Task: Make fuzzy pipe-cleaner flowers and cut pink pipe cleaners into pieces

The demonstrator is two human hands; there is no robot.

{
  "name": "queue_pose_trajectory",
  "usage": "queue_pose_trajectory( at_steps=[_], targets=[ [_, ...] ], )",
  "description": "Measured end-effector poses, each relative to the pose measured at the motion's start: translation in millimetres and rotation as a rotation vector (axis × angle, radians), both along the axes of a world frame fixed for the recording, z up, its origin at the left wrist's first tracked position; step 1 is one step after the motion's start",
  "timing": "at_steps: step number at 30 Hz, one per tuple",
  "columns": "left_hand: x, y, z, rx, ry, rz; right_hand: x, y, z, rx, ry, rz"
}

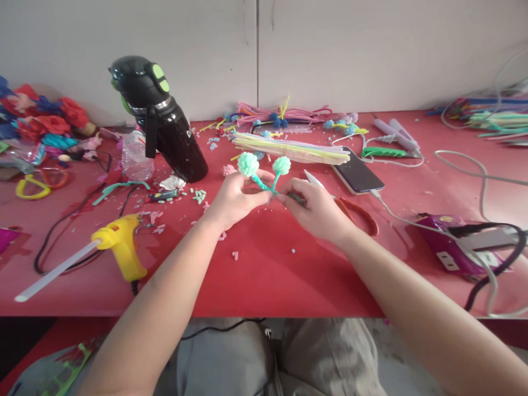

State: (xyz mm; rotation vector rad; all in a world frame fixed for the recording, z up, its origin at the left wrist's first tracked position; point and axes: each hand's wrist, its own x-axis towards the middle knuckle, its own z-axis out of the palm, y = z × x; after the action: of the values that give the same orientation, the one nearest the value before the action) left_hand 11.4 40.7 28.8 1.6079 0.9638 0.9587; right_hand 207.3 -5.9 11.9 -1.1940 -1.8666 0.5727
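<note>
A mint-green pipe-cleaner piece with two fluffy balls on twisted stems is held over the middle of the red table. My left hand is closed on the stems from the left, with its thumb and fingers near where they meet. On the other side, my right hand pinches the joined stem ends; a darker green end shows between its fingers. The second ball stands just above my fingertips. Partly behind my right hand lie scissors with red handles and a pale blade.
A yellow glue gun with a glue stick lies at left, near a tilted black bottle. Ahead are a pipe-cleaner bundle and a phone on a cable. A purple power strip with cords is at right.
</note>
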Motion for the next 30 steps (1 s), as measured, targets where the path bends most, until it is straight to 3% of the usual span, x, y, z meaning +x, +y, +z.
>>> queue_pose_trajectory(
  at_steps=[4, 13, 23, 30],
  targets=[
    [0.5, 1.2, -0.5, -0.019, -0.081, -0.026, -6.4, -0.1, -2.2, 0.036, 0.123, -0.065],
    [2.1, 0.5, -1.9, -0.181, -0.19, -0.04, -14.1, -1.0, -5.0, -0.083, 0.302, -0.165],
    [3.2, -0.8, -3.1, -0.114, -0.127, 0.007, -17.2, 0.2, -3.7, -0.173, 0.488, -0.087],
    [4.0, -4.3, -0.2, -0.088, -0.039, -0.028, -15.1, 1.3, -9.0, -0.236, 0.488, -0.119]
  ],
)
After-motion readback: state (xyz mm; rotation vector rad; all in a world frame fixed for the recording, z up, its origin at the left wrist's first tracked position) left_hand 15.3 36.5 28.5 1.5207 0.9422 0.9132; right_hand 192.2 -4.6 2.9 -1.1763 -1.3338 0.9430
